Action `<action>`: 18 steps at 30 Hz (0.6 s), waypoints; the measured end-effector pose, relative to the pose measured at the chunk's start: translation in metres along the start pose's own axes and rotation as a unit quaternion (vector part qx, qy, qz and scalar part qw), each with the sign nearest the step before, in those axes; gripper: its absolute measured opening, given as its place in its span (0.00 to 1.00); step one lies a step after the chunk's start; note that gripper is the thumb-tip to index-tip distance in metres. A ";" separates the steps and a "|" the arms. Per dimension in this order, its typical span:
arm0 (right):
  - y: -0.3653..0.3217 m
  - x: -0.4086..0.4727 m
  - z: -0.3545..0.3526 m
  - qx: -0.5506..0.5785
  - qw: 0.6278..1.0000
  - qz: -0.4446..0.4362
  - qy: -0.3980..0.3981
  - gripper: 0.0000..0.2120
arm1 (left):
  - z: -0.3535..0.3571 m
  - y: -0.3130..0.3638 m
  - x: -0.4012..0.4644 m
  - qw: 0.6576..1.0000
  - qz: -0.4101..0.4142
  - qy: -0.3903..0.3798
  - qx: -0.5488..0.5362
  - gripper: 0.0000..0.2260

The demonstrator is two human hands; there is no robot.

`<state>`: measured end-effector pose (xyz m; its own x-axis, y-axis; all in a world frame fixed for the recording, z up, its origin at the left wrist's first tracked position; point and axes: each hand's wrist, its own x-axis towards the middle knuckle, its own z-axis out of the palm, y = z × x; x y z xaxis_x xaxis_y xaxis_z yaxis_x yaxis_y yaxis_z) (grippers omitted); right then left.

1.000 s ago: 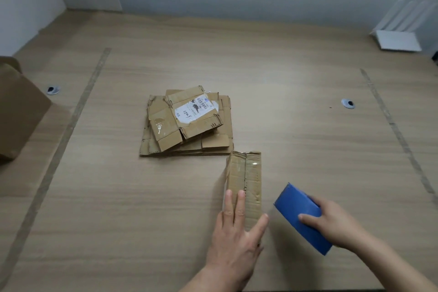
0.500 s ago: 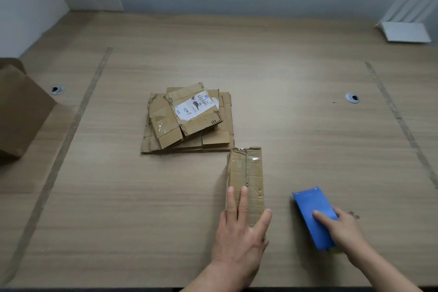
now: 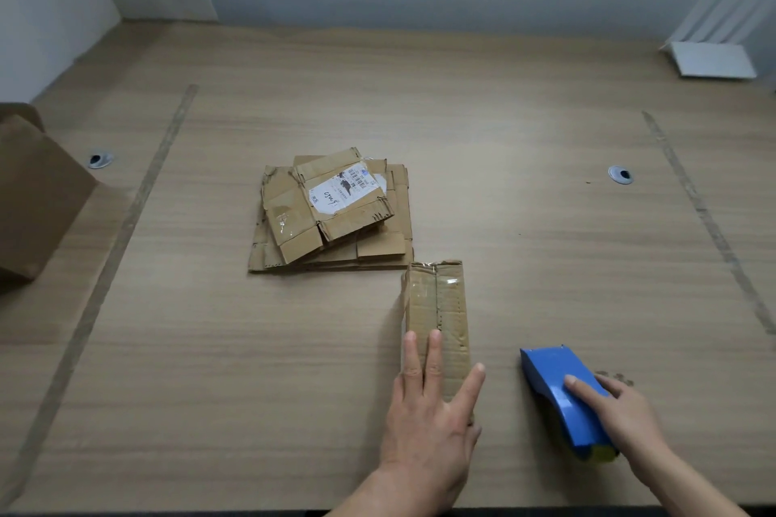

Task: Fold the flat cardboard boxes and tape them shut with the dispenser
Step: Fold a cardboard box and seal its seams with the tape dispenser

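Left hand point(image 3: 424, 416) lies flat, fingers straight, pressing the folded box point(image 3: 436, 319); top seam looks taped. Right hand point(image 3: 621, 411) wraps the blue dispenser point(image 3: 558, 390), grounded on the bench point(image 3: 546, 222). Further back, flat boxes point(image 3: 331, 210) sit stacked, unfolded. One near done, rest pending.

Clearances about the taped box point(image 3: 436, 319), which lies lengthwise on the wooden table point(image 3: 525, 130). Far-left corner: stack of flat cardboard point(image 3: 331, 214), just touching or nearly so, no gap to pass; near end: covered by the left hand point(image 3: 428, 424), laid flat; right side: open strip of tabletop, bounded by the blue tape dispenser point(image 3: 562, 395) under the right hand point(image 3: 625, 411); left side: bare wood out to the large brown box point(image 3: 33, 201) at the table edge.
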<state>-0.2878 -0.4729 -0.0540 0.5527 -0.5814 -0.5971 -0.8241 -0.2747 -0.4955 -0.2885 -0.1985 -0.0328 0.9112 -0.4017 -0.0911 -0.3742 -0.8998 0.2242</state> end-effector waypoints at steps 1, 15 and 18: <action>0.000 -0.002 0.000 0.003 1.000 -0.009 0.011 0.32 | 0.000 0.001 0.000 1.000 -0.001 0.000 -0.001 0.36; -0.033 -0.066 0.023 -0.048 0.931 -0.323 0.162 0.37 | -0.027 -0.021 0.044 1.000 0.003 -0.003 -0.017 0.45; -0.064 -0.094 0.059 0.009 0.929 -0.370 -0.028 0.32 | -0.025 -0.029 0.063 0.995 0.017 -0.098 -0.019 0.46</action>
<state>-0.2794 -0.3558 -0.0035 0.9726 -0.1983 -0.1212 -0.2150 -0.5697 -0.7932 -0.2158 -0.1933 -0.0207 0.8456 -0.4607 -0.2697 -0.3938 -0.8794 0.2675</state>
